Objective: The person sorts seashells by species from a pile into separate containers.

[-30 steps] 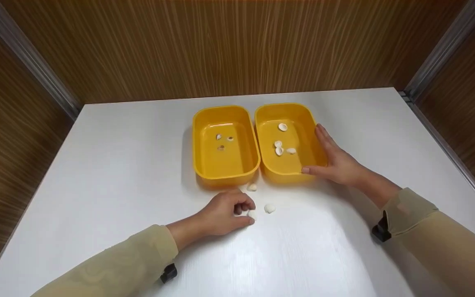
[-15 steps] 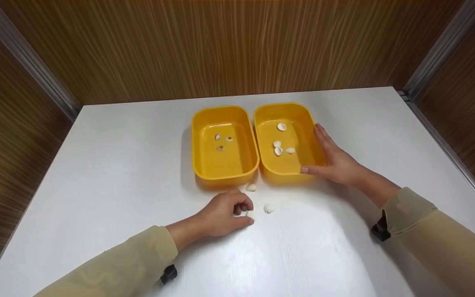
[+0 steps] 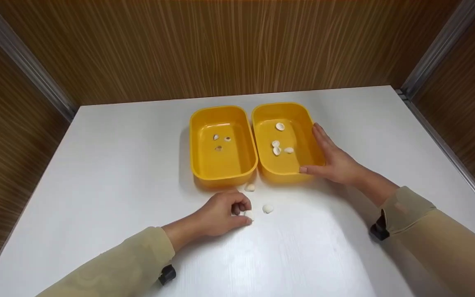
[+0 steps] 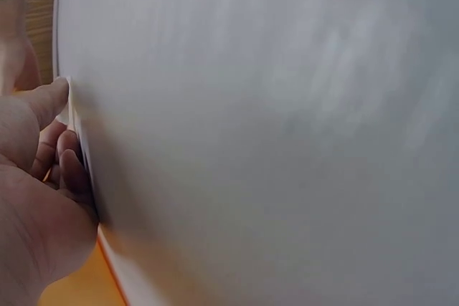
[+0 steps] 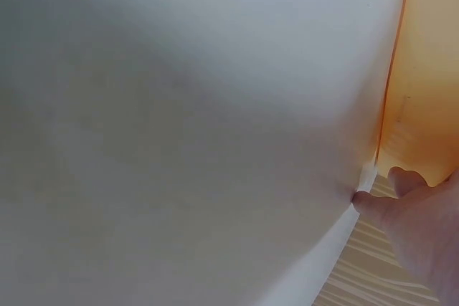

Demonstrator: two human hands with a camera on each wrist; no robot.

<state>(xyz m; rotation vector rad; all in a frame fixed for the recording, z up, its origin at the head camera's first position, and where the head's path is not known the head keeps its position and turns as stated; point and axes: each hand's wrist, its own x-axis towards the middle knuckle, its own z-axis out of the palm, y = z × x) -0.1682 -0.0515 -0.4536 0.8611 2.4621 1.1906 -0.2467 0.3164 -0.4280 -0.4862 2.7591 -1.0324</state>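
Note:
My left hand [image 3: 225,212] is low over the table in front of the bins, pinching a small white seashell [image 3: 249,214] between thumb and fingers. That shell [image 4: 64,112] also shows in the left wrist view, at the thumb tip. My right hand [image 3: 336,163] rests against the near right corner of the right yellow bin [image 3: 280,177], its fingers straight along the outer side and its thumb at the front rim. Several white shells [image 3: 280,126] lie in this bin. In the left yellow bin [image 3: 225,181] are 3 smaller, darker shells [image 3: 216,137].
Two loose shells lie on the white table [image 3: 130,156]: a white shell [image 3: 268,208] right of my left hand, and a cream shell [image 3: 250,187] by the bins' front edges. Wood-patterned panels [image 3: 237,49] stand at the back and both sides.
The whole scene shifts slightly left in the head view. My hands, the bins and the shells otherwise keep their places.

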